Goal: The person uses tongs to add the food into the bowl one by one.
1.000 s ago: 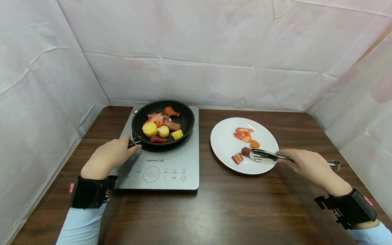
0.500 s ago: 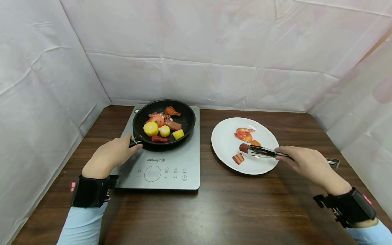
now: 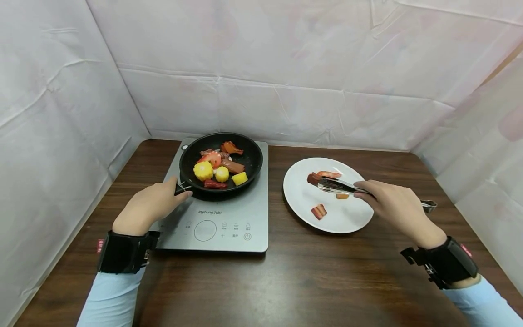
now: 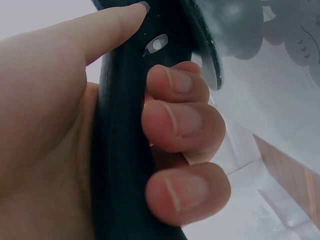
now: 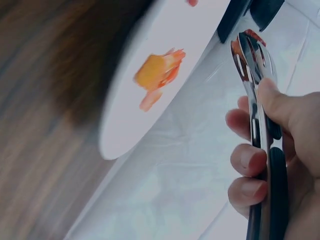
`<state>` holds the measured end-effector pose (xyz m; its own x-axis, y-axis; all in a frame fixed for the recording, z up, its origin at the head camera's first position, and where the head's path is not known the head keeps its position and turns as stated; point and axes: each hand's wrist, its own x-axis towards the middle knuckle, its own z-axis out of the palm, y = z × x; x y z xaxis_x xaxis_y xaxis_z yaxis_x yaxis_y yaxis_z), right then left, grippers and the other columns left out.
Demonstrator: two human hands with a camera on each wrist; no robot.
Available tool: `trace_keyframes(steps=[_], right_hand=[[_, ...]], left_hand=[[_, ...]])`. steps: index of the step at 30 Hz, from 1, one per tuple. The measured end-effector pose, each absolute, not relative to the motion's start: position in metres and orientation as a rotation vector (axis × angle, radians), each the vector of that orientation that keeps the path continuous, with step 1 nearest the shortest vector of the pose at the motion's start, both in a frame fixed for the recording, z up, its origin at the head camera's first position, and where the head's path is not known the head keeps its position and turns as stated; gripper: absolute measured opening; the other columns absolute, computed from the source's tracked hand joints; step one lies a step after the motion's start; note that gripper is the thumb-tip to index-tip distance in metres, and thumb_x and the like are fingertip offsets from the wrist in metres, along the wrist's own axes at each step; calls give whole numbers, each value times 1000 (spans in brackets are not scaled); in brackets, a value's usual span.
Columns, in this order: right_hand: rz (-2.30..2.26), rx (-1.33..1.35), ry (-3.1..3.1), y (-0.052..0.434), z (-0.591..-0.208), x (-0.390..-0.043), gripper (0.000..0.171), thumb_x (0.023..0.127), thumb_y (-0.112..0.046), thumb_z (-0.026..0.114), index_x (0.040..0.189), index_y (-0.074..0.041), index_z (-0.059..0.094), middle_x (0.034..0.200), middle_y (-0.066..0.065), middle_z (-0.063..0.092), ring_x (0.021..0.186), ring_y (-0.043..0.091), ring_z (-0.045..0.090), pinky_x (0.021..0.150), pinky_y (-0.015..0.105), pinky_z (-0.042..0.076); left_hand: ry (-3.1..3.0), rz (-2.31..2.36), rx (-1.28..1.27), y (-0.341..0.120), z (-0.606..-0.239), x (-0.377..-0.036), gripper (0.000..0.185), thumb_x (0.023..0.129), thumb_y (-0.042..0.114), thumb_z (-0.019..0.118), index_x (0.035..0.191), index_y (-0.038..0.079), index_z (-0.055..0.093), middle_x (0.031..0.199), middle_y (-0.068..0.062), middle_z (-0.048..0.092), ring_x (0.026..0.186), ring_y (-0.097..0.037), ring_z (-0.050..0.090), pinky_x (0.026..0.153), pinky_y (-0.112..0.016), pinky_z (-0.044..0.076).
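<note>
Right hand grips tongs pinching sausage piece

Pan on cooktop, left of plate.

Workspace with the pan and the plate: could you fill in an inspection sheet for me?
Surface: dark wooden table.
Job's things: tongs pinch a sausage piece above the white plate; frying pan of food sits on the induction cooker.
Clutter: nothing seen.
Grippers: left hand grips the pan handle; right hand squeezes the tongs.
Cables: nothing seen.
Surroundings: white sheeting walls the table.
</note>
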<state>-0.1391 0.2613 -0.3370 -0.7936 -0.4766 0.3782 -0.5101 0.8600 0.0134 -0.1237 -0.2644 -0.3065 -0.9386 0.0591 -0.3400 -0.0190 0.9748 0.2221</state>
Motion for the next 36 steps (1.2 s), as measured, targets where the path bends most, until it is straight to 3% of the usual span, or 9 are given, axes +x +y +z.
trace_keyframes(steps=[5, 7, 12, 21, 28, 31, 36], right_hand=[[127, 731, -2639, 240, -329, -150, 26, 94, -27, 74, 117, -17, 71, 95, -1, 76, 62, 11, 61, 48, 25, 32], [138, 749, -2623, 232, -326, -156, 26, 95, -28, 73, 118, -16, 70, 94, 0, 76, 62, 12, 62, 47, 26, 32], [174, 771, -2602, 210, -319, -172, 26, 96, -28, 72, 119, -16, 71, 95, -1, 76, 64, 14, 65, 49, 28, 35], [262, 817, -2620, 168, -309, -197, 22, 101, -32, 65, 118, -20, 70, 100, -3, 76, 75, 16, 69, 54, 35, 45], [274, 832, -2642, 143, -306, -208, 19, 102, -35, 63, 115, -23, 69, 90, -5, 73, 64, 16, 60, 51, 33, 40], [277, 831, -2643, 132, -305, -213, 19, 102, -37, 62, 114, -24, 69, 93, -8, 73, 67, 14, 63, 52, 34, 41], [279, 862, -2631, 110, -303, -221, 22, 102, -39, 60, 116, -24, 70, 101, -7, 74, 76, 17, 69, 56, 37, 46]], left_hand=[[2771, 285, 20, -262, -305, -125, 72, 107, 49, 44, 146, -12, 36, 129, -36, 60, 96, -36, 66, 78, -53, 54], [2767, 288, 17, -262, -305, -125, 73, 107, 49, 44, 146, -12, 36, 128, -35, 60, 94, -35, 66, 77, -52, 54], [2760, 320, 15, -262, -304, -124, 67, 107, 49, 45, 138, -10, 43, 100, -21, 65, 82, -28, 61, 66, -42, 51], [2761, 350, 13, -263, -305, -124, 60, 107, 49, 45, 130, -7, 47, 86, -12, 58, 77, -26, 58, 62, -37, 46], [2764, 331, 10, -262, -305, -123, 62, 107, 48, 45, 133, -9, 45, 93, -18, 63, 78, -27, 60, 63, -39, 48], [2770, 343, 13, -262, -305, -123, 58, 107, 48, 46, 128, -6, 48, 85, -12, 59, 75, -26, 58, 62, -38, 46], [2785, 330, 9, -262, -305, -122, 59, 107, 47, 47, 130, -7, 48, 88, -14, 62, 75, -27, 58, 61, -39, 46]])
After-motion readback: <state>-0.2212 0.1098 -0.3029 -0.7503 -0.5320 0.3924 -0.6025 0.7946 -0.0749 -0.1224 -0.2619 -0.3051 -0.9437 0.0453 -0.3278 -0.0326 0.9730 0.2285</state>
